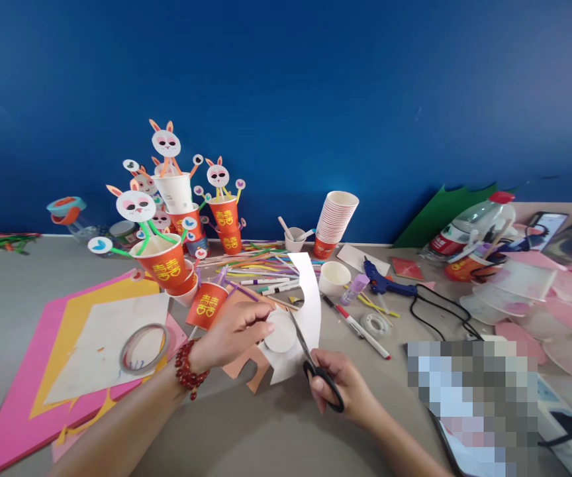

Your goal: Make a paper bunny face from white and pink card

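Observation:
My left hand [241,333], with a red bead bracelet [190,372] on its wrist, pinches the left edge of a round white paper disc [281,333]. Black-handled scissors [326,386] are gripped in my right hand [343,384], their blades against the disc's right side. A curved strip of white paper [310,298] hangs from around the disc, rising up behind the blades. Under the paper lies a piece of orange paper [250,368] with cut-out notches. A red paper cup [207,305] lies tilted just behind my left hand.
Rabbit-faced cup figures [161,260] stand at the back left. Coloured sheets [22,371] and a tape roll [144,348] lie left. A stack of cups [336,218], a blue glue gun [388,281], markers [363,333] and a water bottle [465,228] lie right. A blurred tablet-like device [469,411] sits front right.

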A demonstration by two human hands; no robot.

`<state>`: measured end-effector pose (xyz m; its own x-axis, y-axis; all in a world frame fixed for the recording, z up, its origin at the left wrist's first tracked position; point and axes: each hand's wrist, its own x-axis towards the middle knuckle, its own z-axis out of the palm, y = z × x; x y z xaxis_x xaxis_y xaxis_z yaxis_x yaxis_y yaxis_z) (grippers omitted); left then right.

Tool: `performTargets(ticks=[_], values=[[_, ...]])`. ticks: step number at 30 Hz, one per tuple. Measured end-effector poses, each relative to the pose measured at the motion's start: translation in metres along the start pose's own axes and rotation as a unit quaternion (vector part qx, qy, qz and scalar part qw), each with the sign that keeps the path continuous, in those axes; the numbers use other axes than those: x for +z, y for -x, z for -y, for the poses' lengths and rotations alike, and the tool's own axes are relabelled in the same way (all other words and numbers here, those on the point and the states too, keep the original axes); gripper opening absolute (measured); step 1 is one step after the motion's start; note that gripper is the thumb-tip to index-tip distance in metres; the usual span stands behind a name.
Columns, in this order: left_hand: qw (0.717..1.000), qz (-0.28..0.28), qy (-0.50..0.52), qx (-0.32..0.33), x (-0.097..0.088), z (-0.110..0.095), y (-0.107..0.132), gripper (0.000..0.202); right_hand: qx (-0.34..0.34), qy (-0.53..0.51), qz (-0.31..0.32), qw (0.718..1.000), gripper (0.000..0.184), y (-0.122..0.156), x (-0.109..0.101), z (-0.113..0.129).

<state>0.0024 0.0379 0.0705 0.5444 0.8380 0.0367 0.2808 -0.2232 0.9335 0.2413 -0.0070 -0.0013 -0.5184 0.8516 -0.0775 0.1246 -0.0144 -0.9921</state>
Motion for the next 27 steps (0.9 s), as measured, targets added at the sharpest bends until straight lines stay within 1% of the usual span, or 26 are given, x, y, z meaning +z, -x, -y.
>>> performTargets(ticks=[8,13,18,20,27], values=[[0.999,-0.005,0.045,-0.020,0.002,-0.005,0.000,0.029,0.004,-0.008,-0.001,1.000,0.060,0.000,0.001,-0.001],[0.998,-0.019,0.058,-0.017,0.005,-0.005,0.001,0.030,0.004,-0.013,-0.005,1.000,0.060,0.000,0.001,-0.002],[0.998,-0.059,0.035,-0.006,0.011,-0.005,0.000,0.034,0.016,-0.037,-0.003,0.999,0.059,0.000,0.002,-0.003],[0.998,-0.068,0.018,-0.003,0.012,-0.004,0.000,0.034,0.025,-0.052,0.002,0.998,0.059,0.000,0.002,-0.002],[0.999,-0.047,-0.025,-0.005,0.011,-0.001,-0.001,0.034,0.022,-0.066,0.017,0.997,0.062,0.001,0.003,-0.001]])
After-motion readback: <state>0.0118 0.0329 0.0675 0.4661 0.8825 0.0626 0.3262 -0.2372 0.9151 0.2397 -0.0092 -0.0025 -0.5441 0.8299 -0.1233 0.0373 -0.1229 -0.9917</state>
